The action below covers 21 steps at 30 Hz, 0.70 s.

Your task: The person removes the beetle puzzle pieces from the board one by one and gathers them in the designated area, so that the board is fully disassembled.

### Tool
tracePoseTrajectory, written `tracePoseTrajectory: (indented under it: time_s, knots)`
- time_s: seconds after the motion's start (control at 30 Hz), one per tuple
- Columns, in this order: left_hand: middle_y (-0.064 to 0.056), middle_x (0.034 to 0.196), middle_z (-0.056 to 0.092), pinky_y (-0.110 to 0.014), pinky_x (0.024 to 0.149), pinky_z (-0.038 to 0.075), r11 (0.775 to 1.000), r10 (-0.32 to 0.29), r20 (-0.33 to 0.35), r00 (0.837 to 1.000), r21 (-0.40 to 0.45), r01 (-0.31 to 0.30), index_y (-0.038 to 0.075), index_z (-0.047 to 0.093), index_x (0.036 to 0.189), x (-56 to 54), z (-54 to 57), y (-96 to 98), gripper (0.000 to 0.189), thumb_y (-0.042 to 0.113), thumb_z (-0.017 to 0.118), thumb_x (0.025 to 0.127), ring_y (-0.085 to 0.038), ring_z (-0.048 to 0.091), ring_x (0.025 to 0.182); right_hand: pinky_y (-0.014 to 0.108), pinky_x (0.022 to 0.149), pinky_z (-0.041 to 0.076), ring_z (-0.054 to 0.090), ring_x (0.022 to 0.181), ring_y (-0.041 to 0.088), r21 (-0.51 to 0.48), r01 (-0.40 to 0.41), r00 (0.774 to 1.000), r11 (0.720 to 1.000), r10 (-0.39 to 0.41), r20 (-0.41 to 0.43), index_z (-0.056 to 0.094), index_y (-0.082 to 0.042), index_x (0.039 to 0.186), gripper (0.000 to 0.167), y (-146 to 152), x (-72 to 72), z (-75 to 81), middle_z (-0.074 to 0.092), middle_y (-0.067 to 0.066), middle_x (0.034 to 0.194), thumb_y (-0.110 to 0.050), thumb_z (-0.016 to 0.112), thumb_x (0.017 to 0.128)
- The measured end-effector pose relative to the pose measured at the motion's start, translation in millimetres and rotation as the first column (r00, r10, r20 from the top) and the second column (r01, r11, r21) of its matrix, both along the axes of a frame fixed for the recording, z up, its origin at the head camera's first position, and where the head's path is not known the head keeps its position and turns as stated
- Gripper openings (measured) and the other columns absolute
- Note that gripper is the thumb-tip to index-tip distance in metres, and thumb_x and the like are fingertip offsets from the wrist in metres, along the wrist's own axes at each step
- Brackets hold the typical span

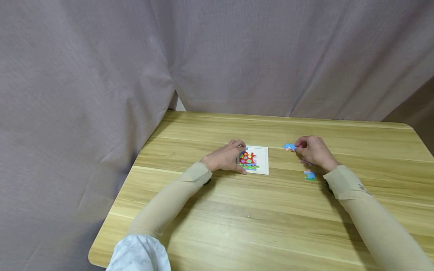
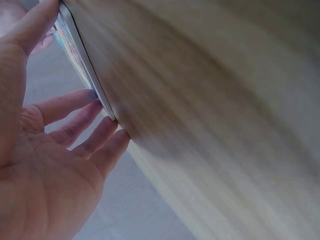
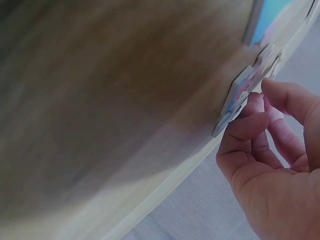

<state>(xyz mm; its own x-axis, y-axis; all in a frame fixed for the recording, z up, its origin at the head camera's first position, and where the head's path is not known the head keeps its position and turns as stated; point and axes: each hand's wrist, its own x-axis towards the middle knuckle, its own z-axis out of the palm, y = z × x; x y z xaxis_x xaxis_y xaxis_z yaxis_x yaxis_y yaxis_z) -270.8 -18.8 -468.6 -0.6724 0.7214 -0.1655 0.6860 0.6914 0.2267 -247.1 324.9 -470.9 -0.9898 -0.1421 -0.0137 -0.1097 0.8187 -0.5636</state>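
The left hand is holding the white board with spread fingers; right of the board, the right hand is pinching a blue piece; more pieces are lying there too

Puzzle board on table, left hand at its left side, fitted pieces in its left part, right hand off right with far piece at its left, middle piece partly beneath, near piece in front, curtain behind table.
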Motion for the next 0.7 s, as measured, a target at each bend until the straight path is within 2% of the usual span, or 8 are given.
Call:
tracePoseTrajectory:
  time_s: [0.47,0.7]
  knots:
    - [-0.004,0.169,0.042,-0.034,0.124,0.049,1.0,0.005,-0.003,1.0,-0.016,-0.005,0.006,0.053,0.16,0.1,-1.5,1.3,0.095,0.059,0.087,0.089,-0.026,0.042,0.156,0.029,0.05,0.053,0.064,0.06,0.016,-0.02,0.019,0.996,1.0,-0.017,0.084,0.071,0.006,0.107,0.013,3.3,-4.2,-4.2,0.07,0.016,0.089,-0.005,0.065,0.104]
    - [-0.004,0.169,0.042,-0.034,0.123,0.05,1.0,0.0,-0.009,1.0,-0.019,0.0,0.007,0.052,0.161,-0.1,-1.8,0.6,0.096,0.059,0.086,0.089,-0.026,0.042,0.156,0.029,0.051,0.053,0.065,0.061,0.017,-0.038,0.018,0.994,0.999,-0.014,0.105,0.071,0.007,0.112,0.016,4.8,-2.7,-1.8,0.071,0.017,0.089,-0.005,0.062,0.106]
